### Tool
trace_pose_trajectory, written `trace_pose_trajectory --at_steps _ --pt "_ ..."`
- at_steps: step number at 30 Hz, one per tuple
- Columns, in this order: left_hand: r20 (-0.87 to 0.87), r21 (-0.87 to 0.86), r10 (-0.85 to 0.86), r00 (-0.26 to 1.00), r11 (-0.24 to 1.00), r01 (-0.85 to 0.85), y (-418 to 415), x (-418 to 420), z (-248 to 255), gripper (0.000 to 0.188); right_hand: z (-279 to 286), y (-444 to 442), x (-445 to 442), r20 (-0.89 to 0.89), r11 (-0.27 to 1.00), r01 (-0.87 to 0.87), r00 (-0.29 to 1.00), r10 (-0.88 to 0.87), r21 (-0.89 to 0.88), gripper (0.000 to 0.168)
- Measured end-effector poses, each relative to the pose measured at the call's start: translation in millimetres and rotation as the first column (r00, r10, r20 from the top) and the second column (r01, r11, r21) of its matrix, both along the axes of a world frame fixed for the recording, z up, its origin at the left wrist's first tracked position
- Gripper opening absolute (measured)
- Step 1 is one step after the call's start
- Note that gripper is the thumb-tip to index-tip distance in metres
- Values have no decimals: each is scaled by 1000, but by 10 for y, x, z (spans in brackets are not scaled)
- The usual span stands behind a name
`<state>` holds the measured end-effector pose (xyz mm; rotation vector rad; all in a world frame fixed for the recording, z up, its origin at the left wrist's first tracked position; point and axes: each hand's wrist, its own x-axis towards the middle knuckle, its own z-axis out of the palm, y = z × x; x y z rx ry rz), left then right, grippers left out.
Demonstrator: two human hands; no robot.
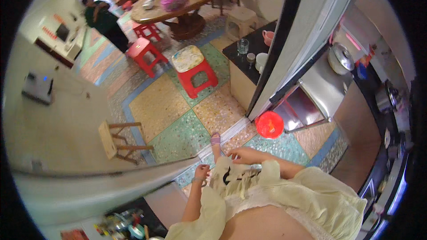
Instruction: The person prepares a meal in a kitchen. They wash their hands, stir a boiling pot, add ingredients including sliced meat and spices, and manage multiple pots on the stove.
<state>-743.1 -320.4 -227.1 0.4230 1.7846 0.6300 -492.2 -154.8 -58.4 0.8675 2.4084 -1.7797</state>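
Note:
My left hand [202, 172] hangs low in front of my body, its fingers loosely curled, with a bracelet at the wrist. To its right, my right hand [248, 155] is held near the front of my pale yellow top [267, 186], fingers bent and apart; no object shows in it. Whether the left fingers hold anything small cannot be told. One foot in a purple sandal [216, 139] stands at the white door sill [230, 133]. A red plastic bucket or bin [269, 125] stands on the floor beyond my right hand.
Red stools [196, 80], a folding wooden stool [108, 140] and a round table [143, 15] with a pink plastic bag [173, 0] stand beyond the doorway. Another person [103, 20] stands at the upper left. A metal cabinet [323, 90] with a lidded pot [341, 58] is at the right.

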Motion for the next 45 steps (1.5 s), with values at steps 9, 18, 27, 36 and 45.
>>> trace_pose_trajectory --at_steps 9,18,27,36,45 --pt "72 30 -282 957 959 281 2267 -793 185 33 125 1763 -444 41 761 587 784 -619 275 15" --pt "58 -34 -549 834 834 551 3819 -1022 190 31 360 3047 -463 -253 322 922 370 -894 215 28" --pt "-6 56 -648 762 761 647 5045 -862 532 32 50 4866 -161 -503 -442 890 -435 -747 -113 23" --pt "26 62 -739 673 673 737 6074 -1245 217 35 293 5581 878 -494 -853 193 -744 -450 486 39" --pt "-77 154 -743 664 650 745 7149 -1379 413 34 -233 5247 2023 -212 -332 548 -272 -939 768 26"
